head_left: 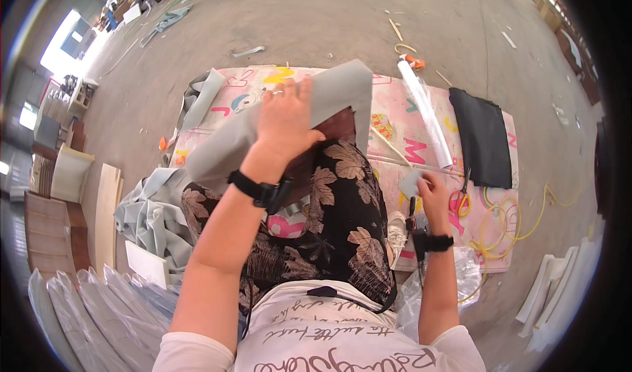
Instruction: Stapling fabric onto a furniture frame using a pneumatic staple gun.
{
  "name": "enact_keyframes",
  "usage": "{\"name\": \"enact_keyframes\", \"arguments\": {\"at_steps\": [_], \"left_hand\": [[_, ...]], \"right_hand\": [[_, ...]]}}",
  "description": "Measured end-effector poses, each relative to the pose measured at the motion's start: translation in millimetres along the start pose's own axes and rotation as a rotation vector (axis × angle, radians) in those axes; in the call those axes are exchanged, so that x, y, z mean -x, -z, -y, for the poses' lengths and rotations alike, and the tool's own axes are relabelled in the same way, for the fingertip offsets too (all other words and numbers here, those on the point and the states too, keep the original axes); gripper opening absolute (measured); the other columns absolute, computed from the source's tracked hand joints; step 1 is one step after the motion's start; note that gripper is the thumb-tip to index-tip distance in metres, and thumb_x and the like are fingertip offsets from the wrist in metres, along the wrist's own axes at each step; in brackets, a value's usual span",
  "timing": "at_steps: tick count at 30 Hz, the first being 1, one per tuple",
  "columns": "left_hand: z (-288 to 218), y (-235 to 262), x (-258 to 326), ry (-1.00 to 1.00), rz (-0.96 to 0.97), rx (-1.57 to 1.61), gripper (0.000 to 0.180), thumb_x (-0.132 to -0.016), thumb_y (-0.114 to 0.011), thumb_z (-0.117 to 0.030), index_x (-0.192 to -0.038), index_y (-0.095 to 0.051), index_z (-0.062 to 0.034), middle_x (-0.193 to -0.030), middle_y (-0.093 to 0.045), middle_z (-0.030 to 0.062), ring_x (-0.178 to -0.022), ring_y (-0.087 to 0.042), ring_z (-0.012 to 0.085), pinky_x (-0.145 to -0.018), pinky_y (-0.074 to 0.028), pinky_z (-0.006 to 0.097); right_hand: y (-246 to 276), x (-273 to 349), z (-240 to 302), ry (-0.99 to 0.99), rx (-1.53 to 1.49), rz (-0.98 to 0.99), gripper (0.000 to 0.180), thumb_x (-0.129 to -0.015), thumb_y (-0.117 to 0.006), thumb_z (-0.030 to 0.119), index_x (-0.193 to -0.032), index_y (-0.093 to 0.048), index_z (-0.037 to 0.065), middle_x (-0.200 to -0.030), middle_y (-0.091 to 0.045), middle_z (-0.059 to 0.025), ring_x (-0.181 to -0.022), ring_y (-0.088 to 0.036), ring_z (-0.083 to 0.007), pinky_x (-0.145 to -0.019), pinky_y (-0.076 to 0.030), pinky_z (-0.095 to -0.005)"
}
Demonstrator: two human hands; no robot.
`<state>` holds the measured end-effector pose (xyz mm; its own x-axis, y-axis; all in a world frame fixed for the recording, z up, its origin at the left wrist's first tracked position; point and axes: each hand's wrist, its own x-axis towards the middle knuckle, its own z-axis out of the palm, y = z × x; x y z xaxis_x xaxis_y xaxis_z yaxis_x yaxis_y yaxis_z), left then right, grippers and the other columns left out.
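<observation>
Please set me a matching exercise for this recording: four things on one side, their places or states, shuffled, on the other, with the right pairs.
Things
1. Left hand
2. Right hand
3. Thin yellow cord
4. Black rectangular sheet

Places or states
A. In loose loops, trailing past the right edge of a pale pink lettered mat
B. Fingertips on a small pale grey piece
C. Lying flat
D. Spread on a large smooth grey sheet

Pairs: 1-D, 2-B, 3-A, 4-C
</observation>
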<state>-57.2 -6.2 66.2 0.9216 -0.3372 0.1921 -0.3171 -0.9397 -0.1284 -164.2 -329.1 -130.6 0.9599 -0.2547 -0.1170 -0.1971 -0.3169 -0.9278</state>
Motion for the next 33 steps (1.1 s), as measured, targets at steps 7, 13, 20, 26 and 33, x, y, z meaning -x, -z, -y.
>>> {"name": "enact_keyframes", "arguments": {"at_steps": [7,13,20,26,33], "left_hand": [[-2,-18,21,-0.041,-0.160,0.040,0.076,-0.071,-0.071,-0.012,-0.138,-0.038,-0.0015,-0.135,-0.045,0.0269,-0.126,-0.045,0.0387,-0.107,-0.033,0.046],[29,-8,82,0.058,-0.369,0.325,0.054,-0.069,-0.065,-0.001,-0.122,-0.056,-0.0019,-0.124,-0.054,0.0176,-0.117,-0.050,0.0362,-0.100,-0.040,0.045],[16,-17,89,0.000,-0.660,0.364,0.019,-0.068,-0.062,-0.002,-0.086,-0.068,-0.0046,-0.082,-0.057,0.0066,-0.078,-0.059,0.0283,-0.069,-0.049,0.037],[8,-18,87,-0.083,-0.565,0.253,0.014,-0.066,-0.061,-0.006,-0.079,-0.064,-0.0047,-0.076,-0.054,0.0062,-0.069,-0.057,0.0242,-0.058,-0.048,0.032],[-4,-15,84,-0.100,-0.407,0.127,0.011,-0.071,-0.062,-0.007,-0.082,-0.066,-0.0056,-0.073,-0.054,0.0062,-0.066,-0.058,0.0257,-0.057,-0.048,0.036]], "right_hand": [[-137,-26,189,-0.296,-0.989,0.715,0.029,-0.096,-0.057,0.030,-0.109,-0.059,0.004,-0.096,-0.064,-0.0067,-0.080,-0.062,-0.0151,-0.065,-0.050,-0.0285],[-161,-25,190,-0.181,-1.386,0.515,0.012,-0.094,-0.061,0.020,-0.102,-0.057,0.012,-0.082,-0.056,0.0042,-0.062,-0.048,-0.0084,-0.058,-0.041,-0.0259],[-167,0,207,-0.225,-1.355,0.698,0.018,-0.095,-0.061,0.023,-0.106,-0.057,0.010,-0.086,-0.059,0.0019,-0.068,-0.051,-0.0074,-0.060,-0.044,-0.0257],[-189,-3,193,0.042,-0.967,0.386,0.024,-0.093,-0.063,0.028,-0.096,-0.064,0.004,-0.087,-0.064,-0.0016,-0.067,-0.057,-0.0062,-0.050,-0.045,-0.0214],[-193,-4,172,0.075,-1.006,0.370,0.026,-0.094,-0.062,0.025,-0.100,-0.066,0.000,-0.088,-0.065,-0.0005,-0.076,-0.060,-0.0076,-0.064,-0.048,-0.0228]]}}
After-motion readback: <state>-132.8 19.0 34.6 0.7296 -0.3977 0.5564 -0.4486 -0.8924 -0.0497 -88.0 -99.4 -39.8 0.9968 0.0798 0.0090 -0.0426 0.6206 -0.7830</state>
